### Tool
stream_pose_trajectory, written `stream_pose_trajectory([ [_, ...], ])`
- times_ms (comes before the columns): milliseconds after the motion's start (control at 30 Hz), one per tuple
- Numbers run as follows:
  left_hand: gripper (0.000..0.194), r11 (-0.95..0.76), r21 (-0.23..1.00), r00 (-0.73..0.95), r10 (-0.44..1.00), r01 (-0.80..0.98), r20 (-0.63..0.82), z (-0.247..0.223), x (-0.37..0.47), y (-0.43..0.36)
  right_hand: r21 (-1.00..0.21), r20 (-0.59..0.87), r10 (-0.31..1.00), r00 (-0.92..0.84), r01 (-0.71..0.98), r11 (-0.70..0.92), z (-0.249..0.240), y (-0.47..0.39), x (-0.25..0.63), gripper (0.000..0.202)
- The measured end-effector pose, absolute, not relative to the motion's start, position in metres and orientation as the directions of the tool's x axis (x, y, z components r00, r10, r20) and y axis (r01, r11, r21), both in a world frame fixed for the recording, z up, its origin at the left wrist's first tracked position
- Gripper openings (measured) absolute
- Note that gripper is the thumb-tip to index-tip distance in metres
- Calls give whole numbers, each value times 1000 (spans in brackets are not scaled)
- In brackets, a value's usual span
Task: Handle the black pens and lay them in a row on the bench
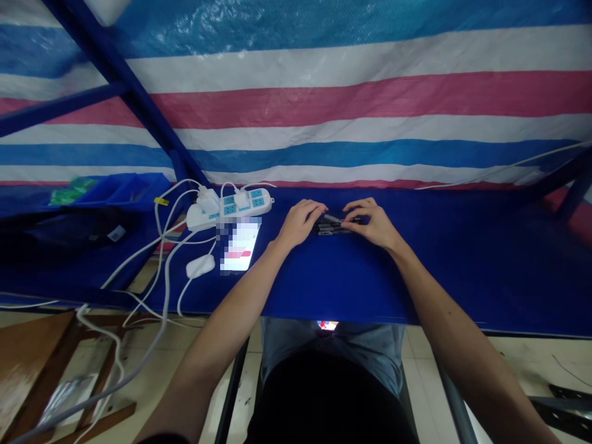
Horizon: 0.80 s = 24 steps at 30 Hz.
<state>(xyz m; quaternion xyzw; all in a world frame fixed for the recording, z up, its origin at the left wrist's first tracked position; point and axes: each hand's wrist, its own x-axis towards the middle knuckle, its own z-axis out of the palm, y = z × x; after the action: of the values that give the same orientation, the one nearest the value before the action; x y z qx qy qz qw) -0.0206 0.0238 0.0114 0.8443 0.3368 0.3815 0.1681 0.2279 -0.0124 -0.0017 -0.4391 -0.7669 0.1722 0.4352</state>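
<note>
Several dark pens [329, 229] lie side by side in a small pile on the blue table, between my two hands. My left hand [301, 222] rests at the pile's left end, thumb and fingers drawn together at the pens' tips; whether it grips one is hidden. From the right, my right hand [370, 223] reaches in, with its thumb and fingers pinched on a pen at the pile's right end. The fingers cover part of the pens.
Left of my hands, a lit phone [240, 246] lies below a white power strip [229, 209] with plugs and cables. A white adapter [200, 266] sits beside the phone. Blue bins [121, 189] and a dark bag [69, 234] are at the far left. Striped sheeting hangs behind.
</note>
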Motion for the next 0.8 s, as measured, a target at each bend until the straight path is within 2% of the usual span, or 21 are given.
stream_pose_trajectory([
  [100, 24, -714, 537, 461, 700, 448, 545, 11, -20, 23, -649, 563, 816, -129, 542, 534, 1, -12, 230, 14],
  [167, 20, -710, 540, 444, 704, 453, 554, 11, -19, 23, -608, 571, 813, -115, 606, 513, 1, -13, 230, 11],
  [267, 19, -695, 568, 415, 719, 441, 558, 11, -19, 23, -531, 552, 813, -185, 674, 513, 1, -14, 229, 13],
  [500, 12, -682, 572, 419, 732, 456, 538, 8, -19, 26, -402, 574, 750, -328, 685, 607, 3, -18, 219, 31],
  [700, 7, -667, 563, 400, 744, 488, 535, 6, -22, 29, -298, 510, 778, -366, 774, 559, 1, -17, 211, 35],
  [800, 6, -676, 549, 431, 737, 492, 521, 8, -22, 27, -283, 531, 773, -348, 786, 549, -1, -17, 210, 33],
])
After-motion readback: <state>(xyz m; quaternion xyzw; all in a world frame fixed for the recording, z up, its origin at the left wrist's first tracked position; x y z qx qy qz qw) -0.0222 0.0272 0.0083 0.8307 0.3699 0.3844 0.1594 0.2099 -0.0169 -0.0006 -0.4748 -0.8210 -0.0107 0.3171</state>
